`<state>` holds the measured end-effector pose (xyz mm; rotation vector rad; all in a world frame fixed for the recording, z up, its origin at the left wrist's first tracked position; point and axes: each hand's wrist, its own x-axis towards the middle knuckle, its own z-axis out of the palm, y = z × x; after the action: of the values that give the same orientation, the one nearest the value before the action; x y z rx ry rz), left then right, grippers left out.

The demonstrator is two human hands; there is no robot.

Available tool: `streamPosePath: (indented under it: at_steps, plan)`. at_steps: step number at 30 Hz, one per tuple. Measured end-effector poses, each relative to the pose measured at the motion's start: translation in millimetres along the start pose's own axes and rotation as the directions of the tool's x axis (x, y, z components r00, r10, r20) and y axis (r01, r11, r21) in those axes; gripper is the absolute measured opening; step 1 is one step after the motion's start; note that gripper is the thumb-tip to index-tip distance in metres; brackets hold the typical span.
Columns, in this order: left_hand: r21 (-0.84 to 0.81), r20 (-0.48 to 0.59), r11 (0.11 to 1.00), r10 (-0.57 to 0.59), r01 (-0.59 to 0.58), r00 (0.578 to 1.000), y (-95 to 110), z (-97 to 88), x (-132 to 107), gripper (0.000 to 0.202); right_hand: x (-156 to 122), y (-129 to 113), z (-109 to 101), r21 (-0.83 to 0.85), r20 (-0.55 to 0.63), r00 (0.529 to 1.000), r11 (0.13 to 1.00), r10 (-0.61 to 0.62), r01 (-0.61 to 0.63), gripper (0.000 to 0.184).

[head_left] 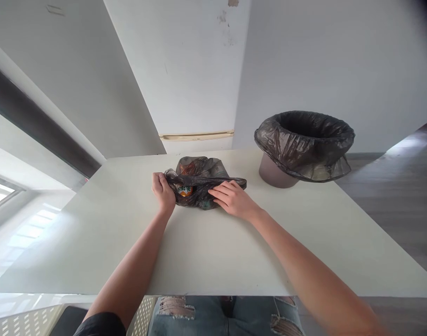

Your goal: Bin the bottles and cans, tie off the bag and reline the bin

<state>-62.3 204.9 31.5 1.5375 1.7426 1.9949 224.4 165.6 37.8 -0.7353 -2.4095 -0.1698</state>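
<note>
Head view: a dark bag (200, 169) lies at mid-table, both hands on it.

The bag is thin, crinkled, grey-black plastic, lumpy and full, with its top drawn into a twisted band across the front. An orange label (184, 190) shows through the film. At its 9 o'clock the left hand (163, 190) is closed around the twisted end. At 4 o'clock the right hand (231, 199) lies open, fingers flat on the band. Both rest on the white table (213, 252). A lined bin (304, 144) stands at 2 o'clock, apart.
</note>
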Motion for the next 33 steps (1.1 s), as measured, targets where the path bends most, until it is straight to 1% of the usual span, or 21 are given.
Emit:
streamPosePath:
  at_steps: [2, 5, 8, 10, 11, 13, 15, 16, 18, 20, 23, 25, 29, 31, 32, 33]
  plan:
    - [-0.011, 0.001, 1.000, -0.006, 0.006, 1.000, -1, 0.3, -1, 0.049, -2, 3, 3, 0.007, -0.010, 1.000, 1.000, 0.002, -0.002, 0.024]
    - [-0.028, 0.003, 0.999, -0.020, 0.020, 1.000, -3, 1.3, -1, 0.049, -3, 3, 2, 0.101, -0.034, 0.999, 0.995, -0.013, 0.016, 0.026]
    - [-0.038, -0.001, 0.999, -0.030, 0.030, 1.000, -6, 2.1, -1, 0.049, -2, -2, -4, 0.319, -0.070, 0.998, 0.947, 0.000, 0.022, 0.020]
    - [-0.040, -0.002, 0.999, -0.035, 0.035, 0.999, -8, 2.3, -1, 0.050, -2, -7, -9, 0.481, -0.059, 0.997, 0.876, 0.051, -0.016, 0.016]
    - [-0.040, 0.000, 0.998, -0.038, 0.038, 0.999, -9, 2.3, 0, 0.050, -2, -10, -12, 0.556, -0.026, 0.997, 0.830, 0.076, -0.049, 0.016]
    - [-0.040, 0.004, 0.998, -0.045, 0.045, 0.999, -10, 2.1, 0, 0.050, -2, -15, -18, 0.673, 0.083, 0.992, 0.729, 0.092, -0.124, 0.016]
    - [-0.039, 0.003, 0.998, -0.056, 0.056, 0.998, -11, 1.7, 1, 0.049, -2, -19, -21, 0.732, 0.181, 0.979, 0.652, 0.093, -0.197, 0.016]
    - [-0.037, -0.001, 0.997, -0.062, 0.062, 0.998, -11, 1.4, 1, 0.048, -1, -20, -21, 0.746, 0.211, 0.973, 0.628, 0.094, -0.222, 0.017]
    - [-0.036, -0.013, 0.997, -0.074, 0.073, 0.997, -10, 0.8, 3, 0.047, -1, -20, -18, 0.751, 0.246, 0.962, 0.605, 0.114, -0.264, 0.023]
    - [-0.039, -0.028, 0.996, -0.086, 0.085, 0.996, -10, 0.3, 4, 0.047, -1, -17, -12, 0.724, 0.249, 0.954, 0.623, 0.168, -0.298, 0.027]
    - [-0.050, -0.058, 0.993, -0.113, 0.110, 0.992, -12, 0.2, 7, 0.047, -4, -10, -1, 0.605, 0.184, 0.935, 0.714, 0.303, -0.351, 0.026]
    - [-0.055, -0.087, 0.991, -0.130, 0.126, 0.988, -15, 0.5, 9, 0.047, -6, -5, 3, 0.509, 0.144, 0.929, 0.780, 0.341, -0.365, 0.023]
    - [-0.060, -0.119, 0.989, -0.139, 0.132, 0.983, -20, 0.6, 10, 0.046, -8, -1, 1, 0.360, 0.161, 0.947, 0.877, 0.279, -0.319, 0.014]
    - [-0.066, -0.112, 0.990, -0.135, 0.128, 0.984, -19, 0.3, 10, 0.046, -7, -3, -4, 0.340, 0.188, 0.948, 0.889, 0.255, -0.307, 0.024]
    - [-0.069, -0.106, 0.990, -0.132, 0.125, 0.985, -18, 0.0, 9, 0.046, -6, -5, -7, 0.355, 0.209, 0.950, 0.887, 0.234, -0.296, 0.029]
    - [-0.071, -0.100, 0.990, -0.129, 0.122, 0.987, -17, -0.3, 9, 0.046, -5, -8, -9, 0.385, 0.236, 0.952, 0.880, 0.196, -0.277, 0.031]
